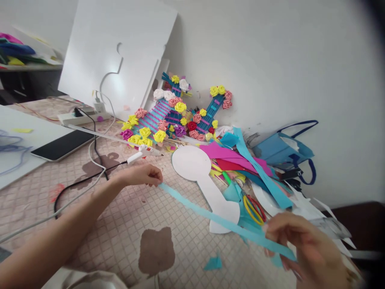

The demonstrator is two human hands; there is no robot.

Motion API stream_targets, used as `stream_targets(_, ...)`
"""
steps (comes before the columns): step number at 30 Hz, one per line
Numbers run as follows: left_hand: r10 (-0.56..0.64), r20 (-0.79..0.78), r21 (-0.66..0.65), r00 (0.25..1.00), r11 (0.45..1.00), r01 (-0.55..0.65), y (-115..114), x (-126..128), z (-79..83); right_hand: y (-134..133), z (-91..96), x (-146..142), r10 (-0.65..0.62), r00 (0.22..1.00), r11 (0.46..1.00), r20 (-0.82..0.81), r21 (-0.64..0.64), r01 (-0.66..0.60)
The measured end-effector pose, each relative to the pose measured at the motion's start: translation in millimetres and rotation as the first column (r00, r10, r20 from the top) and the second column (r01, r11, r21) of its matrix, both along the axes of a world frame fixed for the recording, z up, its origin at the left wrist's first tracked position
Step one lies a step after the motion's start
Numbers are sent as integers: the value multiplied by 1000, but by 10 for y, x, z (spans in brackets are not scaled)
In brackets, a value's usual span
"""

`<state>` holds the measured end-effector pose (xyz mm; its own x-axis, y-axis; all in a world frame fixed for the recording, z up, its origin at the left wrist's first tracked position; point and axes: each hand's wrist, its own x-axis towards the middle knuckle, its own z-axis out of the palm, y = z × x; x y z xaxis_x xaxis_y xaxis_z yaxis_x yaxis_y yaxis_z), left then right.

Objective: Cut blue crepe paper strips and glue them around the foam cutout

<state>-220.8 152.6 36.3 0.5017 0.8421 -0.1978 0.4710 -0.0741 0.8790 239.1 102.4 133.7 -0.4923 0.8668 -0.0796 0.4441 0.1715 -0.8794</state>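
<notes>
A long light-blue paper strip [207, 212] stretches between my two hands above the table. My left hand [150, 175] pinches its far left end. Its other end lies in my right hand [300, 241], whose fingers are closed round it and slightly blurred. Under and behind the strip lies a white cutout [192, 162] with a round head, a narrow neck and a flared foot. A white hot glue gun [144, 152] rests just beyond my left hand. Close to my right hand are scissors [254, 209] with yellow and red handles.
Flower-covered paper decorations [159, 116] lean at the back by the wall. Coloured crepe paper [228, 156] is heaped at the right, near a blue bag [282, 148]. A tablet [63, 144], a power strip [81, 115] and loose cables [96, 172] occupy the left.
</notes>
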Motion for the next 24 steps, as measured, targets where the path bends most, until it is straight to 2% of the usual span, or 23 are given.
stream_targets(1,1,-20,13,1000,1000,0,-6,7,11,111,-41,-50,105,994,991,29,-85,-102)
stream_targets(2,-1,-41,32,999,999,2,-11,17,23,242,-96,-125,138,987,983,81,-130,-127)
stream_targets(4,3,-90,94,996,996,6,-19,45,48,527,-262,-325,-37,981,999,190,-8,39)
stream_targets(6,27,-162,171,986,985,1,-22,75,56,795,-493,-535,-191,940,979,283,127,161)
stream_targets(9,123,-279,294,953,955,-37,-24,100,6,1097,-855,-761,-195,921,965,337,233,119)
stream_targets(11,200,-341,365,918,929,-67,-26,95,-59,1224,-1032,-839,-213,915,965,343,222,141)
stream_targets(13,253,-387,409,887,909,-81,-30,81,-121,1297,-1129,-876,-187,924,976,335,173,135)
stream_targets(16,272,-411,423,870,902,-82,-43,77,-154,1327,-1132,-879,-97,954,994,285,85,75)
stream_targets(19,279,-431,416,858,905,-85,-61,100,-108,1319,-996,-798,-53,975,998,218,52,42)
stream_targets(21,290,-465,418,837,905,-82,-74,110,-67,1322,-846,-688,-95,987,995,127,49,90)
stream_targets(23,301,-507,420,808,904,-73,-89,105,-44,1329,-664,-559,-229,971,972,-69,29,232)
stream_targets(24,313,-531,425,788,902,-72,-98,100,-38,1328,-569,-502,-315,932,946,-181,20,324)
